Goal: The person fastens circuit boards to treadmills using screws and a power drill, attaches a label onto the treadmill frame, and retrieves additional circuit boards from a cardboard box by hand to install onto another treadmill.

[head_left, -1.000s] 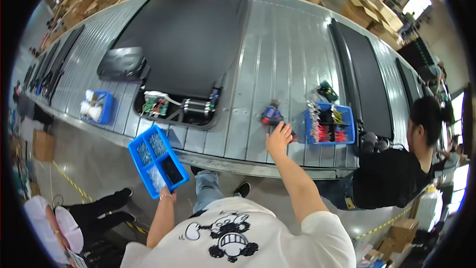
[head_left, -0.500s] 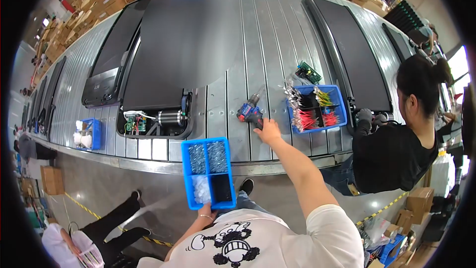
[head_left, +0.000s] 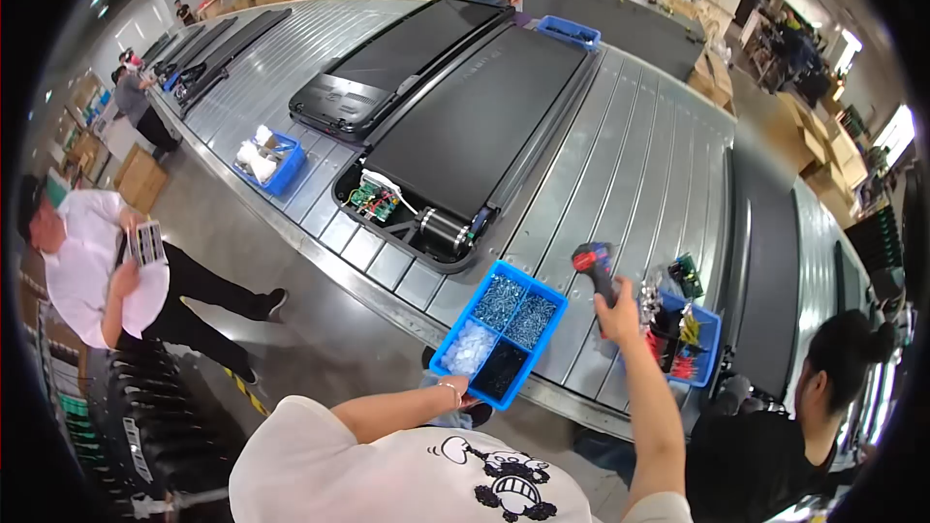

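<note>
My left hand (head_left: pixel 452 391) grips the near edge of a blue divided tray (head_left: pixel 501 332) that holds silvery screws, white pieces and black pieces. The tray is over the front edge of the metal work surface. My right hand (head_left: pixel 620 313) is closed round the handle of a red and blue power drill (head_left: pixel 598 269). Just right of that hand, a blue bin (head_left: pixel 705 341) holds red, yellow and white wire bundles, with a green circuit board (head_left: pixel 686 275) behind it. A long black machine (head_left: pixel 468 116) lies left of the drill, its circuit board and motor (head_left: pixel 444 231) exposed.
A blue bin with white parts (head_left: pixel 281 172) sits at the left edge. Another blue bin (head_left: pixel 569 32) is at the back. A co-worker in black (head_left: pixel 775 455) is close on the right. One person stands at left, another across the surface. More black machines lie on both sides.
The view has turned. My left hand has brought the tray rightward, nearer the drill. My right hand, at first reaching over the drill, has closed on its handle.
</note>
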`<act>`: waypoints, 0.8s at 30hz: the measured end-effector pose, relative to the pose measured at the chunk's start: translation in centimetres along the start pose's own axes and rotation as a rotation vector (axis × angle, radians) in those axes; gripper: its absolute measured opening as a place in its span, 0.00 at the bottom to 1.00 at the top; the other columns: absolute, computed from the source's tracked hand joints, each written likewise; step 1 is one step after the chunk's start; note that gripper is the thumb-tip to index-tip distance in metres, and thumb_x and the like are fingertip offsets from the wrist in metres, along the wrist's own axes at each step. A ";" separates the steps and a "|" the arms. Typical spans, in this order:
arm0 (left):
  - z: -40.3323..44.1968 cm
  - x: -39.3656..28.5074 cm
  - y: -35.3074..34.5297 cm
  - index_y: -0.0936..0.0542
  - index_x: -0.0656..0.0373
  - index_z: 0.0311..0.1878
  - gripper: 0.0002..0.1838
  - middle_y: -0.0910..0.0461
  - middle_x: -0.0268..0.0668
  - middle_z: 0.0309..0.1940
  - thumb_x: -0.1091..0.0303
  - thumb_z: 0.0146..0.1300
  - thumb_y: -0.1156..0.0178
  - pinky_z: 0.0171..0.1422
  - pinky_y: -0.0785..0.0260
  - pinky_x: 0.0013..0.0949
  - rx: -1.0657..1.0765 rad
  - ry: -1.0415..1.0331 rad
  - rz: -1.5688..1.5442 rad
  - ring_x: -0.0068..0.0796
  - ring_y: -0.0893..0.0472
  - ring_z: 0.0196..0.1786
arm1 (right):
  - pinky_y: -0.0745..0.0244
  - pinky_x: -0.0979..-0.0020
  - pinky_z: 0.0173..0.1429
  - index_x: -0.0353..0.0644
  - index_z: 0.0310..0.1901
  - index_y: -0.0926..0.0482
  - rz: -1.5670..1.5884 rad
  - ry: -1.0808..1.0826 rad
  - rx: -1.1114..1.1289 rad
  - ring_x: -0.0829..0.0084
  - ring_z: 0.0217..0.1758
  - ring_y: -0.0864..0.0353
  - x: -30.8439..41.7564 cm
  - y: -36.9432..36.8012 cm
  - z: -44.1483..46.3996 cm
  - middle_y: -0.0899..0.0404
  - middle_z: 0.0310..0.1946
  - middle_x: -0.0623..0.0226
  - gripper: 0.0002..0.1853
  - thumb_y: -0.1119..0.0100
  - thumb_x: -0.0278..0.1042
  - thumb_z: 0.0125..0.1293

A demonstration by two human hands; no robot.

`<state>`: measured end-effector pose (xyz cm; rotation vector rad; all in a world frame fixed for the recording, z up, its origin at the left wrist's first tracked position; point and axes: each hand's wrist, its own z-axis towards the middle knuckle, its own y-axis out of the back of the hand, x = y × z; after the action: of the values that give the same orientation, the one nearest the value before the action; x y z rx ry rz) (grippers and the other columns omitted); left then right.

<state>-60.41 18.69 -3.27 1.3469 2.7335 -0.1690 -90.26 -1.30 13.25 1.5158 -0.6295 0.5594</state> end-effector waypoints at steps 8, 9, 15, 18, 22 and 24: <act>1.5 -3.3 -13.6 0.23 0.64 0.49 0.19 0.18 0.51 0.39 0.56 0.69 0.45 0.37 0.20 0.49 0.189 -0.183 0.615 0.43 0.16 0.35 | 0.26 0.50 0.53 0.42 0.64 0.38 -0.269 0.118 0.008 0.43 0.48 0.21 2.9 -3.6 -7.6 0.20 0.44 0.42 0.34 0.34 0.40 0.58; 0.4 -3.8 -14.2 0.23 0.64 0.50 0.21 0.18 0.50 0.39 0.53 0.69 0.45 0.38 0.20 0.49 0.203 -0.198 0.742 0.43 0.16 0.35 | 0.27 0.50 0.55 0.41 0.63 0.37 -0.311 0.162 0.003 0.43 0.49 0.21 2.2 -4.1 -7.8 0.21 0.45 0.42 0.34 0.34 0.41 0.58; -9.6 -5.4 -11.5 0.22 0.63 0.50 0.20 0.17 0.42 0.37 0.54 0.70 0.45 0.39 0.22 0.35 0.651 -0.474 1.257 0.30 0.17 0.35 | 0.31 0.54 0.61 0.37 0.66 0.39 -0.338 0.015 -0.062 0.47 0.56 0.26 -0.4 -6.0 -8.2 0.23 0.50 0.49 0.38 0.32 0.39 0.57; -22.8 -8.0 -10.7 0.22 0.62 0.49 0.11 0.18 0.37 0.39 0.65 0.71 0.45 0.45 0.23 0.28 0.878 -0.773 1.053 0.24 0.18 0.38 | 0.35 0.52 0.64 0.36 0.68 0.42 -0.407 -0.040 -0.073 0.51 0.62 0.31 0.0 -5.7 -10.3 0.30 0.58 0.51 0.43 0.30 0.38 0.55; -42.6 -9.6 -6.8 0.21 0.65 0.48 0.10 0.19 0.42 0.40 0.76 0.68 0.49 0.48 0.28 0.33 0.796 -1.989 0.733 0.30 0.20 0.40 | 0.38 0.48 0.65 0.34 0.70 0.46 -0.387 -0.036 -0.242 0.50 0.68 0.38 0.4 -6.1 -14.8 0.39 0.66 0.48 0.46 0.30 0.36 0.53; -48.1 -8.9 -3.1 0.21 0.61 0.49 0.12 0.20 0.40 0.44 0.72 0.68 0.50 0.53 0.31 0.39 0.754 -2.631 0.340 0.34 0.21 0.46 | 0.39 0.47 0.66 0.32 0.71 0.47 -0.394 -0.032 -0.298 0.47 0.69 0.40 -0.7 -6.6 -18.0 0.43 0.69 0.45 0.47 0.32 0.38 0.54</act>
<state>-58.94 16.48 45.66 0.3352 0.1327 -1.4464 -85.68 16.75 8.78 1.3207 -0.4008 0.1322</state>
